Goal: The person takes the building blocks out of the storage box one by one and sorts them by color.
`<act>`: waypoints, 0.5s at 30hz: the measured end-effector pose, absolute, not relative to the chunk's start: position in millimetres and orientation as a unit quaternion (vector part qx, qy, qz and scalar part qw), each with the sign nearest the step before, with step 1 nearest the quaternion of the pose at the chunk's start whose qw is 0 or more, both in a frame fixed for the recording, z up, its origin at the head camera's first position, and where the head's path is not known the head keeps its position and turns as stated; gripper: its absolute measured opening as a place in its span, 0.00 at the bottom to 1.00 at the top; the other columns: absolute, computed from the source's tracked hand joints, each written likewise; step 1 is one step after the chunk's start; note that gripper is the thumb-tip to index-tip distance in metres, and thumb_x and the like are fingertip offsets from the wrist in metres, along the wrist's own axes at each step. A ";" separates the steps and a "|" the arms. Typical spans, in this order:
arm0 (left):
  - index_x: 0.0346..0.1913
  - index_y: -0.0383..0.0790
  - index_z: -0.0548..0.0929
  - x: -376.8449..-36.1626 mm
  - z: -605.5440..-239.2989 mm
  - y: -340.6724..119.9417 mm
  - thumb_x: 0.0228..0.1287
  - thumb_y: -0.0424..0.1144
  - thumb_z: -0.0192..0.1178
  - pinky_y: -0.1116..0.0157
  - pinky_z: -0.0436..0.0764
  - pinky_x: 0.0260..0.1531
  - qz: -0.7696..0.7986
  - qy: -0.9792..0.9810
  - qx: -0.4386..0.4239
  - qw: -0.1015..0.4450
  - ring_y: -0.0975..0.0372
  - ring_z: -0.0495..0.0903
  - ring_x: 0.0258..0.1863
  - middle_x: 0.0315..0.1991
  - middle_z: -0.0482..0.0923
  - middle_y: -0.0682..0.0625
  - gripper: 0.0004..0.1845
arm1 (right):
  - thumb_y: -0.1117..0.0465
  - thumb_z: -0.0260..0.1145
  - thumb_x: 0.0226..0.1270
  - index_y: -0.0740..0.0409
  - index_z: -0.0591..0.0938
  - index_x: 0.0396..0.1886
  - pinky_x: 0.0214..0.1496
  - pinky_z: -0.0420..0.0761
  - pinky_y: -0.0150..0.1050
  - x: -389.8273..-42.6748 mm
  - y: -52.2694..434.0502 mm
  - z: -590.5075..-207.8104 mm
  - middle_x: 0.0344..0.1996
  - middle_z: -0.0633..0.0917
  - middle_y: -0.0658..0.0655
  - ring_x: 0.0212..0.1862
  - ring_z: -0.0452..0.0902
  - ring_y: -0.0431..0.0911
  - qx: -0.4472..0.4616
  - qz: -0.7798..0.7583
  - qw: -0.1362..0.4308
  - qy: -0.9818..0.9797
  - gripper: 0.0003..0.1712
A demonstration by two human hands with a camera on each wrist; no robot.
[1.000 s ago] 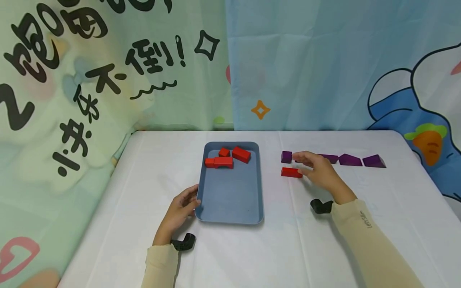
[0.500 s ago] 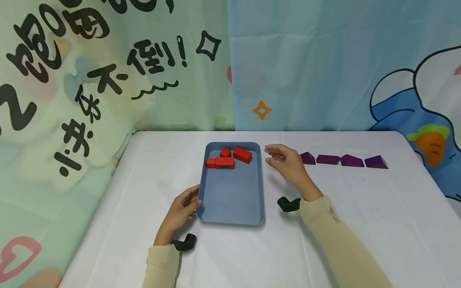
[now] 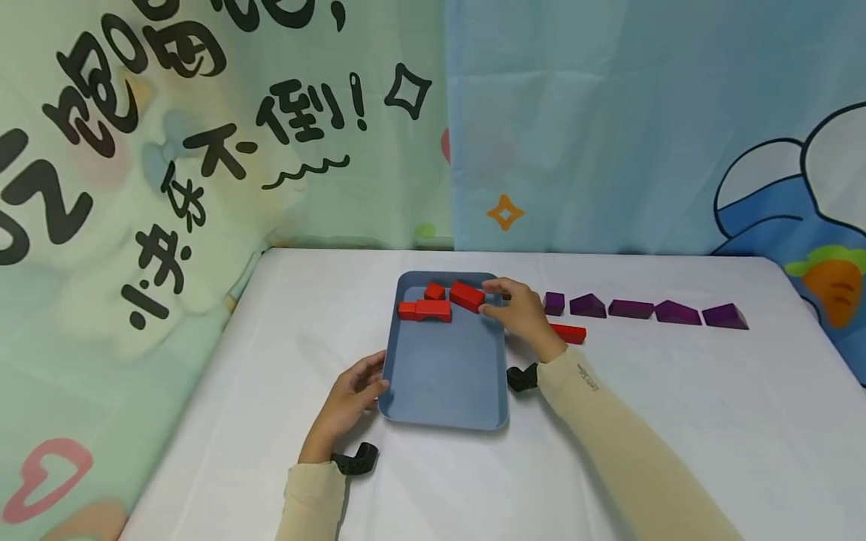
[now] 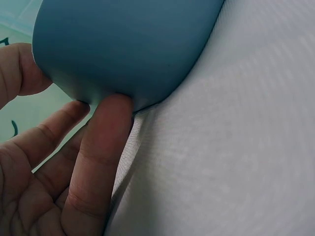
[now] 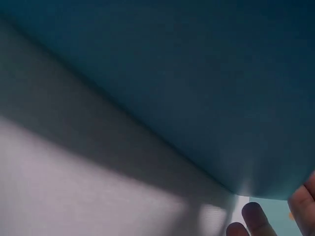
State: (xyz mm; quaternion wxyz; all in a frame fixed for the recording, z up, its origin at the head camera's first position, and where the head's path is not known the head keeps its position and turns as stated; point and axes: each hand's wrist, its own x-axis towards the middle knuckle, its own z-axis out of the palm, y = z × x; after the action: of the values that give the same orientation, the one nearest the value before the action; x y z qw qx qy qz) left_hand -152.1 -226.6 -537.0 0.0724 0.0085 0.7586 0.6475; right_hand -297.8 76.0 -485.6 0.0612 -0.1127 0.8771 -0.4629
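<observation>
My left hand (image 3: pixel 352 394) holds the blue-grey tray (image 3: pixel 446 391) at its left edge. The left wrist view shows the thumb (image 4: pixel 24 71) at the rim and the fingers (image 4: pixel 96 157) against the outer wall. My right hand (image 3: pixel 517 312) reaches over the tray's right rim. Its thumb and fingertips pinch the right end of a rectangular red block (image 3: pixel 466 296). Beside it in the tray lie a small red block (image 3: pixel 434 291) and a red arch block (image 3: pixel 433 309) that abuts another small red block (image 3: pixel 407 310). In the right wrist view the tray's wall (image 5: pixel 172 88) hides the blocks.
Several purple blocks (image 3: pixel 631 309) stand in a row on the white-covered table (image 3: pixel 595 421), right of the tray. In front of the row's left end lies a red block (image 3: pixel 570 333), partly hidden by my right wrist. Printed curtains (image 3: pixel 582 150) hang behind the table.
My right hand has moved left from the red and purple blocks on the table to the red block in the tray. The left hand stays at the tray. The head view has shifted slightly.
</observation>
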 end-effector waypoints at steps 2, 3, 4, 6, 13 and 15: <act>0.78 0.25 0.69 -152.5 -538.2 -226.7 0.75 0.32 0.60 0.66 0.82 0.40 0.649 0.757 0.009 0.074 0.63 0.80 0.54 0.68 0.78 0.29 0.32 | 0.66 0.70 0.76 0.71 0.80 0.69 0.73 0.72 0.61 -299.9 74.7 -487.1 0.67 0.82 0.71 0.71 0.73 0.67 -0.123 -0.449 0.053 0.884 0.26; 0.78 0.25 0.69 -152.6 -538.8 -226.9 0.75 0.32 0.61 0.66 0.82 0.40 0.649 0.757 0.010 0.074 0.63 0.80 0.53 0.68 0.78 0.29 0.32 | 0.66 0.71 0.75 0.71 0.81 0.68 0.74 0.72 0.61 -301.0 73.9 -488.1 0.66 0.83 0.71 0.70 0.73 0.67 -0.126 -0.441 0.049 0.887 0.26; 0.78 0.25 0.69 -152.7 -539.1 -226.7 0.75 0.33 0.61 0.66 0.82 0.40 0.648 0.758 0.012 0.075 0.63 0.80 0.54 0.68 0.78 0.29 0.32 | 0.66 0.72 0.75 0.71 0.81 0.68 0.74 0.72 0.61 -301.7 72.9 -488.6 0.66 0.83 0.71 0.70 0.74 0.67 -0.130 -0.433 0.046 0.891 0.26; 0.78 0.25 0.69 -153.0 -540.0 -227.0 0.75 0.33 0.60 0.66 0.82 0.40 0.645 0.760 0.015 0.075 0.62 0.80 0.54 0.68 0.78 0.28 0.32 | 0.65 0.73 0.74 0.70 0.82 0.67 0.75 0.71 0.61 -303.4 71.1 -490.2 0.65 0.84 0.71 0.70 0.74 0.66 -0.133 -0.416 0.041 0.899 0.26; 0.78 0.27 0.70 -153.8 -540.9 -227.7 0.75 0.34 0.61 0.67 0.83 0.40 0.637 0.767 0.013 0.072 0.60 0.81 0.54 0.68 0.78 0.30 0.32 | 0.62 0.75 0.72 0.66 0.86 0.64 0.71 0.74 0.62 -306.4 64.9 -492.4 0.63 0.85 0.69 0.66 0.77 0.65 -0.112 -0.380 0.029 0.918 0.24; 0.78 0.27 0.70 -153.9 -540.5 -228.4 0.74 0.34 0.61 0.67 0.83 0.40 0.639 0.766 0.011 0.072 0.60 0.81 0.54 0.68 0.79 0.29 0.33 | 0.62 0.75 0.73 0.66 0.86 0.63 0.72 0.74 0.62 -307.0 64.0 -493.4 0.62 0.86 0.69 0.66 0.77 0.65 -0.110 -0.387 0.025 0.915 0.22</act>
State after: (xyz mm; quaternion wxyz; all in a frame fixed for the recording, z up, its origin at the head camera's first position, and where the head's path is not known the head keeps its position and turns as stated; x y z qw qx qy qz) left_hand -153.9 -228.4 -540.5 0.0719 0.0107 0.7661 0.6386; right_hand -307.0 64.0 -493.4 0.0254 -0.1096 0.9150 -0.3874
